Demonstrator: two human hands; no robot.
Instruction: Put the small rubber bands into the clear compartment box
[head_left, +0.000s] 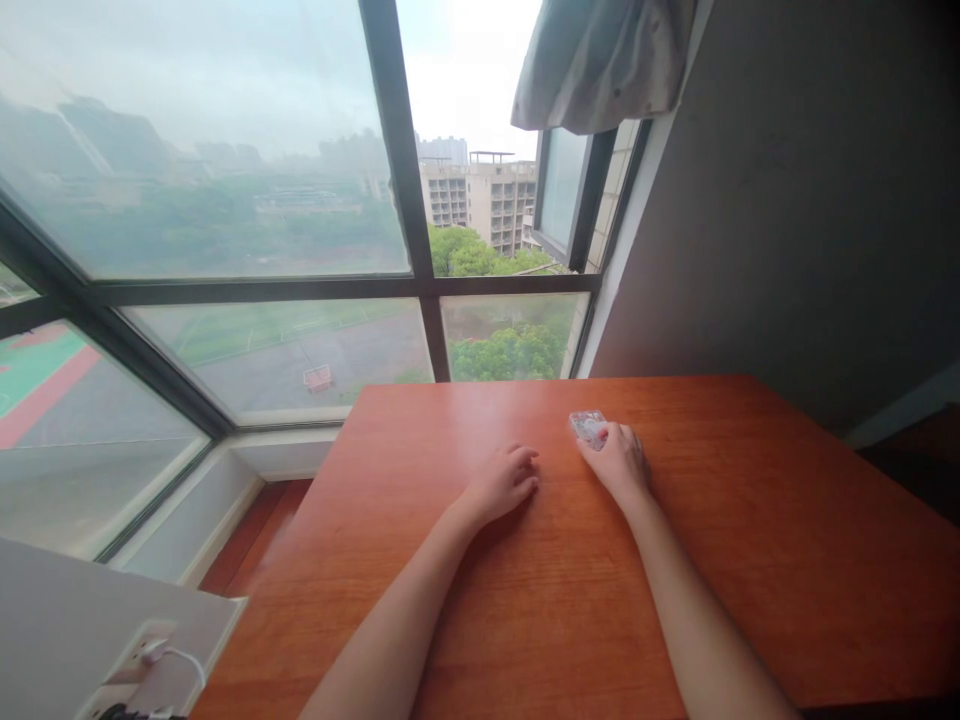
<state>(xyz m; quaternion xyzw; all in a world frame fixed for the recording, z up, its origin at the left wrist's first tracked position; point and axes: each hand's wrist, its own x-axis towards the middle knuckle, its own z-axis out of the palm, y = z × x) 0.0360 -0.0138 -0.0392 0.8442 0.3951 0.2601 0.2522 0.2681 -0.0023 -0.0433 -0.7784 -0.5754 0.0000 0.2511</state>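
A small, flat, see-through case (586,428) with a pale, patterned look is near the far edge of the reddish-brown wooden table (570,620). My right hand (619,458) is closed on the near right side of it, thumb on the left and fingers on the right. What is inside the case is too small to make out. To the left, my left hand (504,484) rests on the tabletop with its fingers loosely bent and a little apart. Nothing is in it, and a gap separates it from the case.
Beyond the table stand dark-framed windows (424,285), one pane swung outward. A grey curtain (600,70) hangs at upper right beside a dark wall (795,220). At lower left, a white plug (154,650) with its cable sits in a wall socket.
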